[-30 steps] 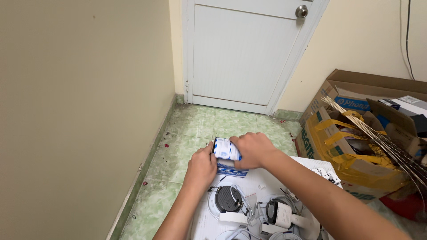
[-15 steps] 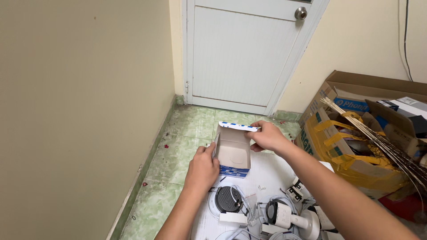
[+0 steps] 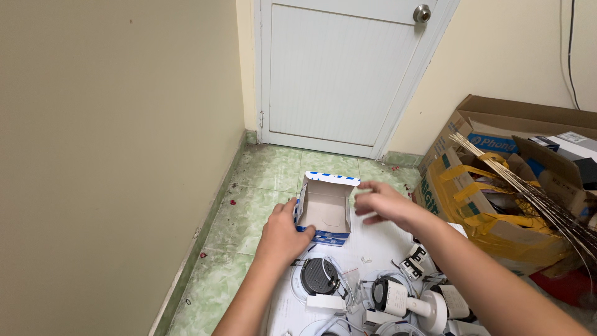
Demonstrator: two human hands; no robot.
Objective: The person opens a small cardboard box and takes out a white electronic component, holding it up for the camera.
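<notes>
Head view, open box [image 3: 324, 208] between hands — left hand [image 3: 284, 233] gripping it, right hand [image 3: 380, 202] loose beside

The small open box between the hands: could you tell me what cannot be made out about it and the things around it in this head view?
- Small box: contents, if any, too dim to tell apart; lower left corner covered by the left hand.
- Right hand: blurred, so fingertip contact with the box is unclear.
- Round light fittings: nearest ones cut off by the bottom edge.
- Cardboard carton: contents hidden by flaps and thin rods.
</notes>
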